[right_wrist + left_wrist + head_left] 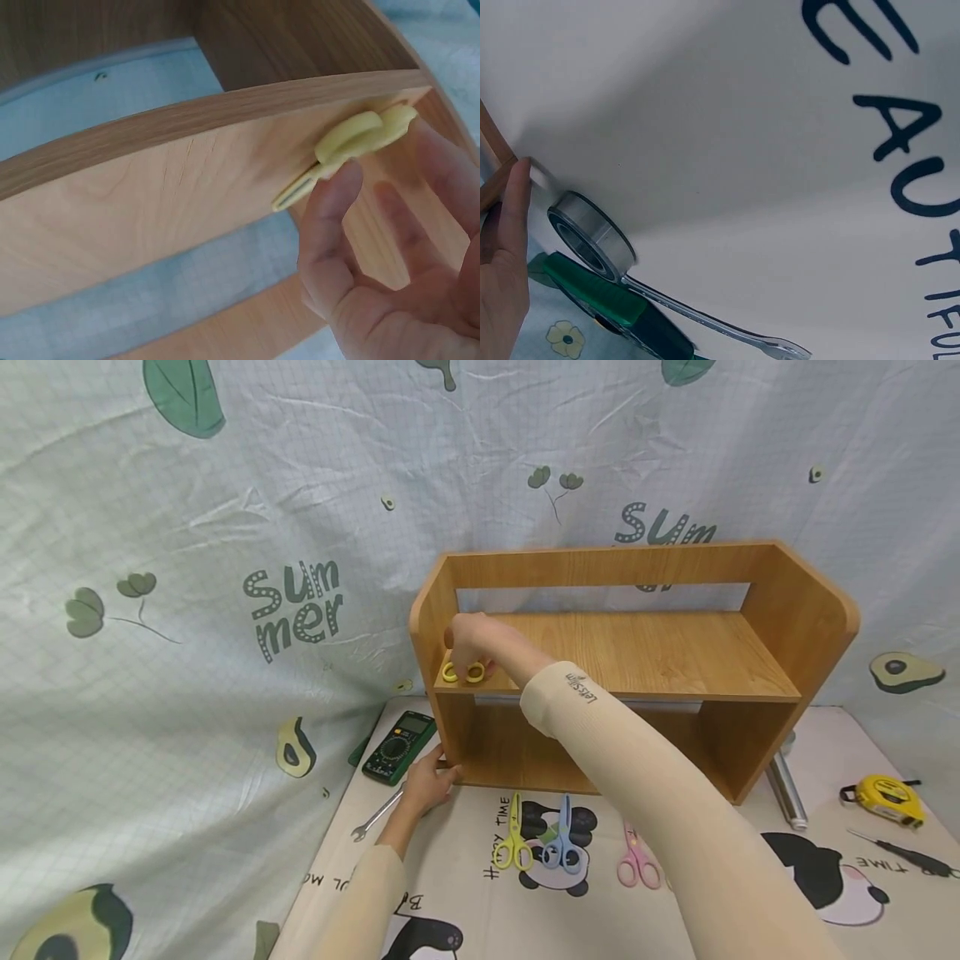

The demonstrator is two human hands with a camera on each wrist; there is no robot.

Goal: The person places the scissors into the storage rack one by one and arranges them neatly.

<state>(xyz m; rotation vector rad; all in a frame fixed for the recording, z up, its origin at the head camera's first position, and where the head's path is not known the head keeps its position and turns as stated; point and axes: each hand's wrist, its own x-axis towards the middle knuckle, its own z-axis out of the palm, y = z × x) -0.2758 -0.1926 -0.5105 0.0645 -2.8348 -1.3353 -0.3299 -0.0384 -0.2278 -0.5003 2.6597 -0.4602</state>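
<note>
A wooden shelf unit with two levels stands on the table. My right hand reaches into the left end of its upper level. There, the thumb and a finger touch the handles of yellow scissors in what looks like a loose pinch, and the blades rest along the board. Down at the unit's lower left front corner is my left hand, its thumb laid straight against the wood. Beside that hand are a green multimeter, a wrench and a metal bearing ring.
In front of the unit lie yellow-green scissors, blue scissors and pink scissors. Right of it are a metal tube, a yellow tape measure and a screwdriver. A printed curtain hangs behind.
</note>
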